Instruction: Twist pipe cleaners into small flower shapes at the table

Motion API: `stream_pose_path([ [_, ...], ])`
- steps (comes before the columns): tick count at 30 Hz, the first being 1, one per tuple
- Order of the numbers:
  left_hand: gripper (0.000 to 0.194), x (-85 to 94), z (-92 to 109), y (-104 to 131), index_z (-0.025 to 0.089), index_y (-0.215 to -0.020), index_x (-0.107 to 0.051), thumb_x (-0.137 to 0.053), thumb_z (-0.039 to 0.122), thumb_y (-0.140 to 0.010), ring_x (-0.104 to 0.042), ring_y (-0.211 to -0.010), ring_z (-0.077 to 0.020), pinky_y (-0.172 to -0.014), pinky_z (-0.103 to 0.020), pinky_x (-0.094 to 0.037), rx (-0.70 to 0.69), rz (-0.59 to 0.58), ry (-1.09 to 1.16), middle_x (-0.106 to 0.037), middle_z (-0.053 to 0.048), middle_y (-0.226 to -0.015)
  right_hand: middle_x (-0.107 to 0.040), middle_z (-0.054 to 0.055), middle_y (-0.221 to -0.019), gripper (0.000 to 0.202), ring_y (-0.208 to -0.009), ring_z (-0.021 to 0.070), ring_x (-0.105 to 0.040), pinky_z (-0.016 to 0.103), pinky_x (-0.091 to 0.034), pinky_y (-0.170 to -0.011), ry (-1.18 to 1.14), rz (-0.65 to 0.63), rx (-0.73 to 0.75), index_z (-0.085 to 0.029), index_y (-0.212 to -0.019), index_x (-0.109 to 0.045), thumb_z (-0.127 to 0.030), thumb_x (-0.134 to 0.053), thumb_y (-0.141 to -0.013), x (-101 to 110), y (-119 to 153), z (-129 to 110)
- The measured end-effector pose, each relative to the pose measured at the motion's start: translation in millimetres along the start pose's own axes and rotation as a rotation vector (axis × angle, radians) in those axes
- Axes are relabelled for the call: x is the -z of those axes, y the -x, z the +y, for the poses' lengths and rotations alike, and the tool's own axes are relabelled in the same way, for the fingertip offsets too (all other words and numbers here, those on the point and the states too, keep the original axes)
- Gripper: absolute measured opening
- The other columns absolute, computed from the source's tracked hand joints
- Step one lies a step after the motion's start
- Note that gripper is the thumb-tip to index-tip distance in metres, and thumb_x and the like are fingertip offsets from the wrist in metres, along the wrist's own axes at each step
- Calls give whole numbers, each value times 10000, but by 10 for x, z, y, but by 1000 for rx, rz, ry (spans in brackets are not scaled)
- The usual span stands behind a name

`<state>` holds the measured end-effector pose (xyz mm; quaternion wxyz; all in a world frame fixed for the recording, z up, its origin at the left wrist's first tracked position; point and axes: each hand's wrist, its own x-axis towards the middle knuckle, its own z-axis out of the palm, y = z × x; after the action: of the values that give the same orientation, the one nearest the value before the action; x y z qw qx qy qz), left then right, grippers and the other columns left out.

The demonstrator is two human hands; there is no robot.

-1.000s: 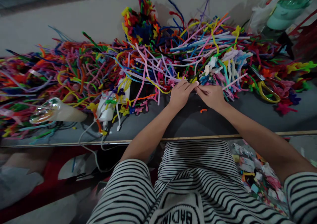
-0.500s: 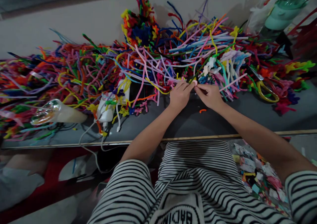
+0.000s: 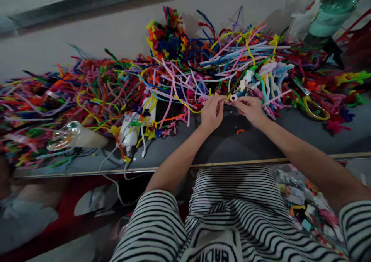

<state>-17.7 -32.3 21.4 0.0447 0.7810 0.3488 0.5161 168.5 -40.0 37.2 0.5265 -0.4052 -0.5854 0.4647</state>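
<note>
A small pale pink ring [image 3: 233,97], which looks like a curled pipe cleaner, sits at the fingertips of my right hand [image 3: 248,108]. Thumb and forefinger of that hand pinch it from the right. My left hand [image 3: 212,112] is just to the left, its fingertips pressed together close to the ring; what they grip is too small to make out. Behind both hands lies a heap of loose pipe cleaners [image 3: 185,82] in many colours. White pipe-cleaner flowers [image 3: 248,79] rest just beyond my right hand. On the grey table [image 3: 220,146] below lies a short orange piece [image 3: 240,131].
Yellow-handled scissors [image 3: 315,108] lie to the right. A white charger [image 3: 129,132] with cables and a tipped clear plastic cup [image 3: 78,135] are on the left. A green container [image 3: 330,18] stands at the back right. Scraps [image 3: 311,211] lie below the table edge.
My hands have parted slightly, and the pink ring now shows its open hole between them. The whole view has shifted a little; the heap looks the same.
</note>
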Motion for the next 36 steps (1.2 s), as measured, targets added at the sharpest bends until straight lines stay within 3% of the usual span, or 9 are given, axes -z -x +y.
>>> stream_pose_path([
  [2, 369, 3, -65, -25, 188, -1260, -688, -391, 349, -1111, -719, -1056, -195, -1038, -391, -533, -48, 6, -23, -789, -101, -1084, -482, -49, -511, 405, -432, 65, -369, 235, -210, -425, -112, -107, -107, -157, -759, -717, -546, -826, -766, 23, -22, -12],
  [6, 332, -19, -205, -42, 230, -1230, -729, -437, 325, -1103, -727, -1044, -174, -1004, -381, -551, -211, -94, -32, -796, -74, -1103, -418, -78, -459, 328, -417, 39, -291, 216, -161, -425, -220, -285, -214, -134, -750, -749, -437, -868, -707, 55, -35, -12],
  [9, 298, 21, -246, -51, 256, -1255, -727, -484, 292, -1088, -722, -1045, -169, -984, -372, -557, -292, -144, -1, -797, -62, -1094, -386, -90, -438, 247, -408, 36, -272, 217, -145, -426, -236, -340, -252, -132, -733, -758, -363, -842, -707, 66, -38, 29],
  [14, 314, 146, -216, -76, 248, -1309, -709, -506, 276, -1071, -705, -1091, -191, -1001, -385, -557, -377, -204, -26, -788, -75, -1139, -466, -62, -451, 195, -409, 41, -343, 217, -174, -430, -206, -366, -249, -126, -729, -766, -318, -802, -723, 64, -51, 71],
  [18, 355, 163, -172, -95, 222, -1268, -734, -473, 370, -1076, -704, -1110, -226, -1032, -451, -540, -247, -299, 41, -779, -105, -1162, -522, -42, -477, 174, -423, 43, -382, 209, -183, -426, -224, -370, -246, -121, -736, -776, -292, -799, -718, 62, -57, 64],
  [27, 417, 72, -259, -140, 235, -1164, -792, -632, 575, -984, -716, -1095, -209, -982, -378, -547, 150, -453, 623, -774, -111, -1173, -535, -35, -490, 223, -411, 39, -382, 203, -199, -418, -264, -379, -271, -103, -755, -776, -320, -823, -741, 97, -64, 85],
  [31, 450, 59, -244, -129, 204, -1052, -820, -693, 617, -925, -726, -1019, -198, -961, -360, -552, 296, -482, 722, -790, -86, -1039, -540, -31, -500, 264, -421, 42, -388, 204, -212, -423, -288, -470, -290, -92, -802, -782, -349, -832, -772, 92, -45, 61],
  [36, 500, 53, -202, -118, 180, -1029, -816, -723, 650, -884, -716, -998, -191, -974, -353, -541, 372, -510, 786, -782, -77, -1004, -544, -28, -515, 286, -438, 46, -411, 199, -233, -422, -317, -520, -318, -88, -812, -778, -365, -844, -783, 94, -33, 41],
])
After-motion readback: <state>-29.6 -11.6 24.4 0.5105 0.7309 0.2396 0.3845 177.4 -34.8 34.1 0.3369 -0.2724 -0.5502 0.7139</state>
